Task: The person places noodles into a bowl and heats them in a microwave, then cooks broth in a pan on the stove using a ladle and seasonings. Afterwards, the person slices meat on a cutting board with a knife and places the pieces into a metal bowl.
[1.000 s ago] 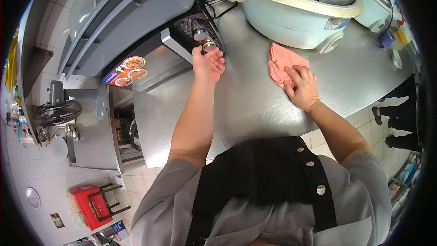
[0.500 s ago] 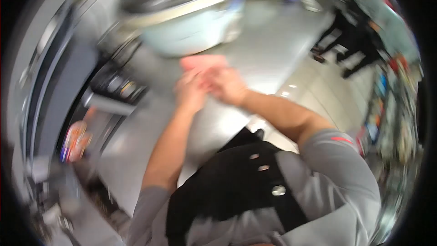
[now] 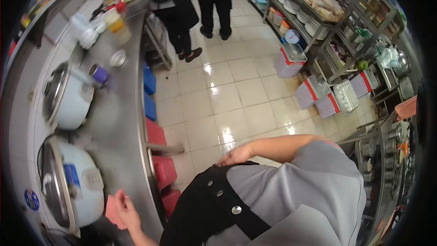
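My left hand (image 3: 128,214) grips a folded pink cloth (image 3: 112,212) over the steel counter (image 3: 119,152), close to the front of the nearer rice cooker (image 3: 86,196). The cloth sticks out beyond my fingers on the left. My right hand (image 3: 236,155) hangs at waist height by the edge of my black apron (image 3: 200,207). Its fingers point down and left, loosely extended, with nothing visible in them; the fingertips are partly hidden by the apron.
A second rice cooker (image 3: 75,102) and a purple container (image 3: 98,74) stand farther along the counter. Red stools (image 3: 161,171) sit under its edge. Two people (image 3: 214,7) stand ahead on the tiled floor (image 3: 236,91). Shelves of dishes (image 3: 314,27) and white boxes (image 3: 312,91) line the right.
My view has turned right along the aisle. Both hands were together on the pink cloth; now my right hand has let go and moved to my waist, while my left keeps the cloth.
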`<action>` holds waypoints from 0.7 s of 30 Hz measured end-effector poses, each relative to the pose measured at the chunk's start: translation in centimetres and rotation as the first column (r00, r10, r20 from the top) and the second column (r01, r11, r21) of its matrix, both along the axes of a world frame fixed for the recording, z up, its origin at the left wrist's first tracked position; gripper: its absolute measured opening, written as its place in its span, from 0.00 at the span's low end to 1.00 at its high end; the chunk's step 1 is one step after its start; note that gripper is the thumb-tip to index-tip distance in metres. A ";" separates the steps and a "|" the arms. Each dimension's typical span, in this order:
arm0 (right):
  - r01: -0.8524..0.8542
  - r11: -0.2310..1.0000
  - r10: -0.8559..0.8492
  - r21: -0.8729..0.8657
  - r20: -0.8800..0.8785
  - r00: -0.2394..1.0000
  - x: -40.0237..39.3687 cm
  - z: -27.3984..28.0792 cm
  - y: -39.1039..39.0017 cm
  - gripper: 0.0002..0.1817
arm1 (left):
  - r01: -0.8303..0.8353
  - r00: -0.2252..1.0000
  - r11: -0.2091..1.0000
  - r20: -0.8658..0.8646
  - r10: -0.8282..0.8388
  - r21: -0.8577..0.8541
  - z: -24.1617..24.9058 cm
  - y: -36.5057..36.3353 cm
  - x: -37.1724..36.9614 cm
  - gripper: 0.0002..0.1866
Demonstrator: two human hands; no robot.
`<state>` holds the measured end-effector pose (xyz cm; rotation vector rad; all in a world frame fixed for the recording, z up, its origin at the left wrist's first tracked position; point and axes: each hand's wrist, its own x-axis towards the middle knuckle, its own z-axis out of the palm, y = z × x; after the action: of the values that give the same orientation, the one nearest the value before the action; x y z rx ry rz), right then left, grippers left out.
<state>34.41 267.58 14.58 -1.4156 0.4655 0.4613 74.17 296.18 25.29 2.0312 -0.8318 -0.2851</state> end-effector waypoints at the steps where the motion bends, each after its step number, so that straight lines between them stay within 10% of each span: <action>1: 0.071 0.995 -0.068 0.067 -0.044 0.997 -1.8 0.1 -1.2 0.26 | 0.139 0.953 0.990 -0.275 -0.124 0.035 1.5 -3.9 -3.5 0.19; 3: 0.214 0.959 -0.191 0.189 -0.133 0.973 -4.9 0.1 -4.2 0.24 | 0.436 0.699 0.899 -0.642 -0.316 0.032 2.1 -11.0 -9.5 0.18; 6: 0.225 0.969 -0.229 -0.102 -0.030 0.973 -9.5 1.4 -9.8 0.18 | 0.597 0.490 0.789 -0.845 -0.215 0.146 -5.6 -16.5 -12.4 0.15; 10: 0.407 0.833 -0.390 -0.376 0.124 0.913 -13.6 -0.8 -14.5 0.16 | 0.675 0.356 0.729 -0.916 -0.183 0.117 -12.5 -24.3 -11.9 0.15; 16: 0.620 0.718 -0.590 -0.318 0.194 0.783 -16.4 -3.2 -21.3 0.19 | 0.712 0.267 0.702 -0.917 -0.295 -0.019 -17.6 -38.3 -11.6 0.17; 21: 0.711 0.638 -0.764 -0.294 -0.130 0.632 -19.2 -2.3 -30.7 0.23 | 0.829 0.229 0.555 -0.863 -0.450 -0.069 -16.7 -55.2 -16.0 0.23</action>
<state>15.24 236.92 12.26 -1.2313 1.2832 -0.1162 58.13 240.98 8.62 1.3984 -1.0071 -1.9377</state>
